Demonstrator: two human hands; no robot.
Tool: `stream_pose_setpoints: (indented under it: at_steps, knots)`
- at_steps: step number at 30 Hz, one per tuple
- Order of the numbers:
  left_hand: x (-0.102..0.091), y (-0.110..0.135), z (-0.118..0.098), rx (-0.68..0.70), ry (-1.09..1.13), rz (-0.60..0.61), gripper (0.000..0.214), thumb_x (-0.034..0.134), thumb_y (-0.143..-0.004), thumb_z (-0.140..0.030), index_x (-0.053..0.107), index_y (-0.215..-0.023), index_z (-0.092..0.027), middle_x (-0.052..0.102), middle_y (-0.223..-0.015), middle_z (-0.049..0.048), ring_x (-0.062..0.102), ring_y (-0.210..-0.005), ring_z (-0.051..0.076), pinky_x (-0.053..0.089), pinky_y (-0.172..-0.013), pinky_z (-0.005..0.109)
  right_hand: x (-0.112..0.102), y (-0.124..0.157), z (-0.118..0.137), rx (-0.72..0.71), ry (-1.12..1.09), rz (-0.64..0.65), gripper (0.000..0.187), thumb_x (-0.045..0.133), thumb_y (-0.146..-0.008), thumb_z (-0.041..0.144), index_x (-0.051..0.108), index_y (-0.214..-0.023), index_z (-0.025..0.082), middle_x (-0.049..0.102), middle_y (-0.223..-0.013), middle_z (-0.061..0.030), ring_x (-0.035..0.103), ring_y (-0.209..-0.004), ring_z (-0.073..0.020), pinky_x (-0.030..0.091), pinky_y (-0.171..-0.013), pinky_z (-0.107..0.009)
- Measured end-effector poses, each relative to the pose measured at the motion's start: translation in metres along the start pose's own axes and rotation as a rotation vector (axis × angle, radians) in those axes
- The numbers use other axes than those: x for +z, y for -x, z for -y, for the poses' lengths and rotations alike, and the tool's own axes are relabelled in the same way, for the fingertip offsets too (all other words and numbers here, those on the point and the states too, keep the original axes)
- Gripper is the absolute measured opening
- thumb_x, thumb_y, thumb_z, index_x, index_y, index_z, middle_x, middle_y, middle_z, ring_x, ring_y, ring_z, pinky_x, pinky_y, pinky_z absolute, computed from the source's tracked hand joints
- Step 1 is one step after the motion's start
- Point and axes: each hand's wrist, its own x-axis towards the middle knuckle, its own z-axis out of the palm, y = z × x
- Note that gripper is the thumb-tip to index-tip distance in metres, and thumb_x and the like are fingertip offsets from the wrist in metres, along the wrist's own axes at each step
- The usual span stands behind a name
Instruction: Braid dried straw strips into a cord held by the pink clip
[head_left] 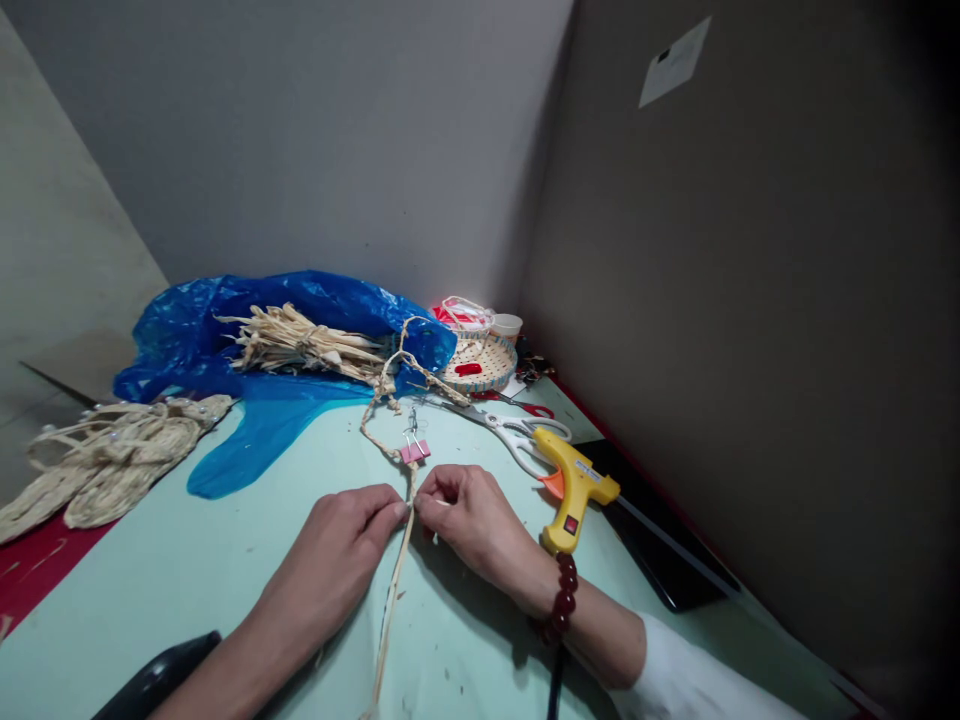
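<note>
A thin braid of pale dried plant fibre [380, 437] runs from the back of the table down to my hands. Just beyond my fingers a pink binder clip [415, 452] grips the braid. My left hand [341, 545] pinches the fibre strands below the clip between thumb and forefinger. Opposite it, almost touching, my right hand [476, 525] also pinches the strands, with its fingers curled in. Loose strand ends [391, 600] hang from the pinch toward the near edge. A dark bead bracelet [561, 600] is round my right wrist.
Behind lies a fibre bundle [300, 340] on a blue plastic bag [187, 325]. Woven slippers [127, 460] lie left. To the right are white-handled scissors [517, 440], a yellow glue gun [577, 490] and a black flat object [667, 560]. A woven basket [495, 372] stands near the corner.
</note>
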Motion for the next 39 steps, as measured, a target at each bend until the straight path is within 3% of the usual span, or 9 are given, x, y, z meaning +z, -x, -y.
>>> stream_pose_setpoints:
  at_steps: [5, 14, 18, 21, 22, 24, 27, 32, 39]
  knots:
    - [0.009, 0.013, -0.010, 0.054, -0.217, -0.034, 0.029, 0.031, -0.091, -0.026, 0.052, -0.071, -0.022, 0.065, -0.069, 0.0035, 0.059, -0.064, 0.020, 0.036, -0.062, 0.031, 0.001, 0.004, 0.002, -0.092, 0.078, -0.074, 0.016, 0.051, -0.074, 0.014, 0.059, -0.061, 0.016, 0.052, -0.053, 0.0023, 0.043, -0.053, -0.0088, 0.029, -0.051, -0.020]
    - [0.042, 0.032, -0.023, 0.229, -0.601, 0.221, 0.038, 0.035, -0.076, 0.003, 0.063, -0.092, -0.016, 0.072, -0.085, 0.0118, 0.068, -0.081, 0.028, 0.044, -0.064, 0.034, -0.006, -0.001, 0.001, 0.090, -0.320, 0.164, 0.015, 0.056, -0.074, 0.022, 0.064, -0.066, 0.012, 0.061, -0.061, -0.0015, 0.039, -0.050, -0.0084, 0.029, -0.046, -0.020]
    - [0.029, 0.027, -0.017, 0.243, -0.391, 0.016, 0.026, 0.040, -0.087, -0.019, 0.064, -0.080, -0.020, 0.071, -0.078, 0.0092, 0.066, -0.071, 0.026, 0.041, -0.061, 0.033, -0.006, -0.002, 0.003, 0.131, -0.439, 0.171, 0.006, 0.061, -0.068, 0.018, 0.061, -0.068, 0.012, 0.060, -0.061, 0.0001, 0.044, -0.053, -0.0084, 0.033, -0.051, -0.020]
    - [0.012, 0.012, -0.008, 0.084, -0.200, -0.234, 0.030, 0.043, -0.088, -0.034, 0.058, -0.065, -0.021, 0.065, -0.069, 0.0056, 0.060, -0.066, 0.023, 0.039, -0.062, 0.033, -0.007, -0.001, 0.003, 0.134, -0.475, 0.177, 0.004, 0.060, -0.069, 0.017, 0.059, -0.068, 0.013, 0.054, -0.054, 0.0042, 0.035, -0.047, -0.0062, 0.024, -0.047, -0.019]
    - [0.009, 0.007, -0.004, 0.019, -0.081, -0.234, 0.029, 0.045, -0.086, -0.036, 0.056, -0.063, -0.021, 0.063, -0.066, 0.0043, 0.058, -0.064, 0.021, 0.038, -0.061, 0.032, -0.007, -0.001, 0.003, 0.130, -0.480, 0.188, 0.004, 0.060, -0.070, 0.017, 0.059, -0.069, 0.013, 0.054, -0.054, 0.0042, 0.034, -0.047, -0.0059, 0.022, -0.046, -0.019]
    - [0.007, -0.004, 0.002, -0.066, 0.330, 0.014, 0.027, 0.050, -0.081, -0.042, 0.055, -0.066, -0.021, 0.059, -0.061, 0.0008, 0.054, -0.056, 0.017, 0.039, -0.053, 0.028, -0.007, 0.000, 0.003, 0.117, -0.475, 0.213, 0.006, 0.059, -0.073, 0.019, 0.059, -0.071, 0.013, 0.057, -0.057, 0.0025, 0.037, -0.048, -0.0063, 0.023, -0.047, -0.019]
    - [0.013, -0.012, 0.009, -0.160, 0.671, 0.218, 0.029, 0.050, -0.079, -0.047, 0.050, -0.069, -0.020, 0.052, -0.053, -0.0038, 0.044, -0.040, 0.011, 0.036, -0.041, 0.023, -0.006, -0.001, 0.000, 0.060, -0.378, 0.208, 0.008, 0.056, -0.077, 0.019, 0.060, -0.076, 0.013, 0.063, -0.065, -0.0006, 0.049, -0.056, -0.0092, 0.030, -0.051, -0.019]
    - [0.021, -0.014, 0.014, -0.167, 0.687, 0.175, 0.027, 0.051, -0.078, -0.045, 0.050, -0.070, -0.019, 0.050, -0.057, -0.0061, 0.015, -0.035, 0.002, 0.012, -0.034, 0.018, -0.010, 0.001, 0.001, -0.044, -0.080, 0.151, 0.011, 0.053, -0.082, 0.020, 0.062, -0.084, 0.015, 0.068, -0.072, -0.0022, 0.056, -0.063, -0.0120, 0.033, -0.054, -0.021]
    - [0.015, -0.014, 0.016, -0.083, 0.411, -0.014, 0.027, 0.058, -0.076, -0.036, 0.056, -0.056, -0.018, 0.045, -0.051, -0.0046, 0.039, -0.049, 0.011, 0.028, -0.048, 0.023, -0.010, 0.017, 0.016, -0.133, 0.536, 0.027, 0.018, 0.048, -0.088, 0.023, 0.061, -0.077, 0.017, 0.064, -0.064, -0.0060, 0.052, -0.056, -0.0154, 0.021, -0.051, -0.028]
